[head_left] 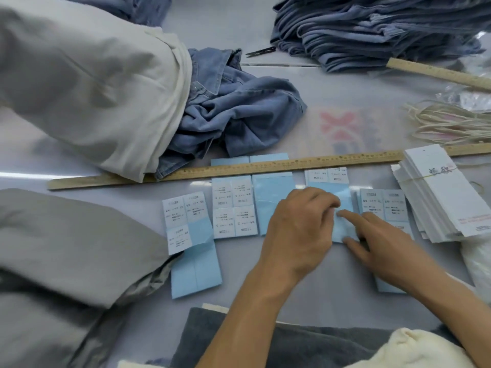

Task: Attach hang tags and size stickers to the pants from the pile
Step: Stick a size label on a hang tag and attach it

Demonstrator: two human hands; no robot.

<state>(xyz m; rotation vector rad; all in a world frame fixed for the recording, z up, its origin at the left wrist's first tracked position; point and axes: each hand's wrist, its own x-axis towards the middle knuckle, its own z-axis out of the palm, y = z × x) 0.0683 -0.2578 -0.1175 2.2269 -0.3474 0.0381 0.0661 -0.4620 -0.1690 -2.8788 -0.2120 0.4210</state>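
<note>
While the right hand [385, 240] pins the blue sticker sheet [342, 224] flat with straight fingers at centre frame, the left hand [300, 229], fingers curled, picks at a sticker.

The long ruler [265, 166] lies across the tabletop [332, 301]. Before it the sticker sheets [235, 208] lie in a row (one partly under it). Right of them rests the hang tag stack [441, 192]. Behind the ruler lie crumpled pants [239, 115], farther right the folded pile [372, 30].

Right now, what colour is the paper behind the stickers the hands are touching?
Light blue. The backing sheet under both hands shows best in the head view.
</note>
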